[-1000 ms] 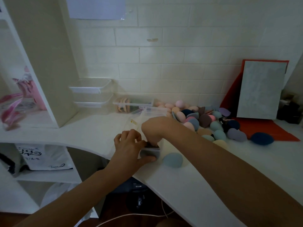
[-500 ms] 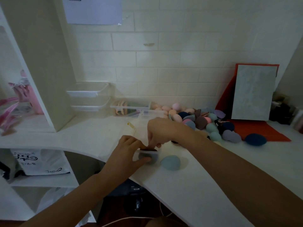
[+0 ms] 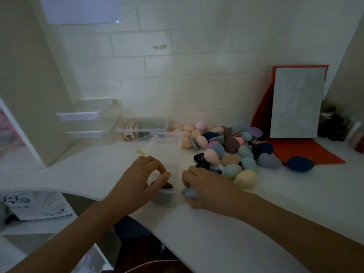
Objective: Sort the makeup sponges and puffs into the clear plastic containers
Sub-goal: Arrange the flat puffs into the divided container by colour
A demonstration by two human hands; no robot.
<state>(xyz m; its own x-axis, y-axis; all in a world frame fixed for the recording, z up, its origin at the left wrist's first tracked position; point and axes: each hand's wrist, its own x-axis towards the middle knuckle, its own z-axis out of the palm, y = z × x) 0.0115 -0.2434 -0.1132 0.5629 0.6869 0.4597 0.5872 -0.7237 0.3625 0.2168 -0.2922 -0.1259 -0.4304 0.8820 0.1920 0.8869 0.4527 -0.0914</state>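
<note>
A tall clear plastic container [image 3: 167, 152] lies on the white counter [image 3: 256, 209] with its near end towards me. My left hand [image 3: 137, 180] grips that near end, thumb and fingers curled round the rim, where a dark sponge [image 3: 167, 186] sits inside. Just right of it, my right hand [image 3: 204, 186] closes its fingers over a light blue sponge [image 3: 190, 193] lying on the counter. A pile of several coloured sponges and puffs [image 3: 226, 150] lies behind my right hand, with a pale yellow sponge [image 3: 246, 178] nearest.
Stacked clear containers [image 3: 86, 119] stand at the back left by a white partition [image 3: 29, 85]. Another clear box [image 3: 141, 131] holds puffs. A red folder [image 3: 307, 150] and grey board [image 3: 297, 103] lean at the back right. A navy sponge [image 3: 299, 163] lies apart.
My right hand left the container's near end and moved right, down onto the light blue sponge, which it now grasps. My left hand stayed on the container.
</note>
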